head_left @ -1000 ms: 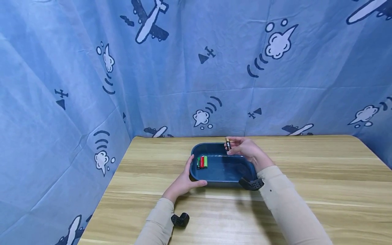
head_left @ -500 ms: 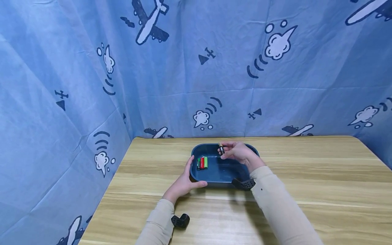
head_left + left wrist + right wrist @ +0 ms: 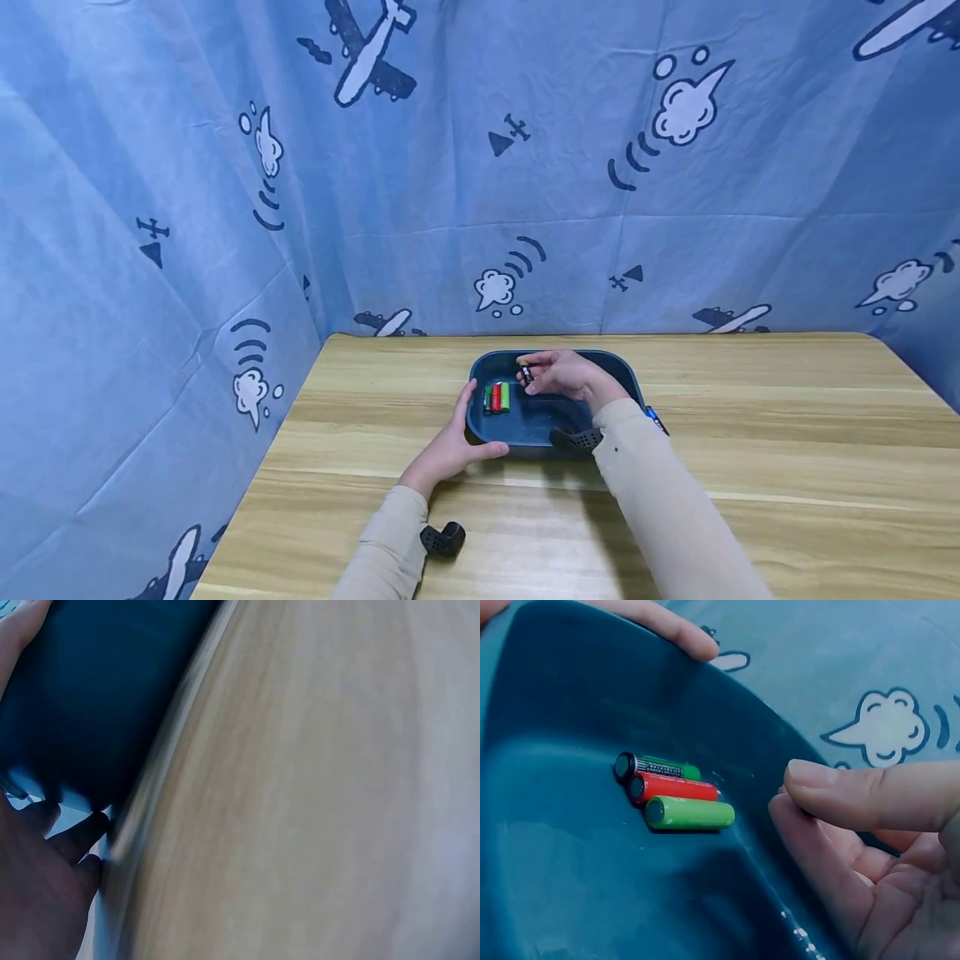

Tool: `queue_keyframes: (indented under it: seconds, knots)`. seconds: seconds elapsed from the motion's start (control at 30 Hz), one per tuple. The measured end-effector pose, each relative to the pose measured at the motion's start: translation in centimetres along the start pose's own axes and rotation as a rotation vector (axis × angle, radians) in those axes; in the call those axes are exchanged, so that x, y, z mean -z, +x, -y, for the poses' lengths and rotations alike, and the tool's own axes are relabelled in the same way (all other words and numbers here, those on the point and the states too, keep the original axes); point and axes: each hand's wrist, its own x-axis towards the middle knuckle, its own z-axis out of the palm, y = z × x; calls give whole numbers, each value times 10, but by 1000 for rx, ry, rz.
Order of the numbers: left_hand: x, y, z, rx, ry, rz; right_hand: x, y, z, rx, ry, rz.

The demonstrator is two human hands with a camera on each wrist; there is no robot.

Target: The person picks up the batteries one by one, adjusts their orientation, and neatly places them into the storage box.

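A dark blue plastic basin [image 3: 540, 427] sits on the table. My left hand [image 3: 448, 448] holds its left end, thumb at the front and fingers along the side; in the left wrist view, fingertips [image 3: 94, 825] touch the wall. Over the basin's middle, my right hand [image 3: 570, 377] pinches a black battery with a gold end [image 3: 527, 374], which the fingers hide in the right wrist view. Lying side by side on the basin floor, left of that hand, are a dark green and black battery [image 3: 660, 766], a red battery [image 3: 676, 787] and a light green battery [image 3: 694, 814].
A blue battery-like object [image 3: 656, 419] lies just outside the basin's right end, partly behind the right sleeve [image 3: 660, 492]. The wooden table [image 3: 787, 433] spreads around the basin, backed by a blue airplane-print curtain [image 3: 555, 167].
My right hand has moved left and slightly down over the basin with the black battery. The blue object right of the basin has come into sight. The left hand has stayed put.
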Motion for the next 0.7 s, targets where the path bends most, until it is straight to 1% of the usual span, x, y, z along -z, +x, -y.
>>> queue_keyframes:
  seconds: [0.1,0.17,0.23,0.43,0.57,0.7]
  knots:
    - [1,1,-1,-7,-4,-1,1,4,-3,-25,-14,1]
    - [1,0,-1,-7,-2,0,0,6,-6,-47,-39,-19]
    - [1,0,-2,-5,-5,1,-1,8,-8,-47,-73,-28]
    - [1,0,-3,4,-20,1,-12,14,-12,-36,-187,-110]
    - [1,-1,-3,8,-26,-2,-17,17,-14,-48,-253,-176]
    - [0,0,-2,8,-24,-2,-20,19,-17,-70,-321,-224]
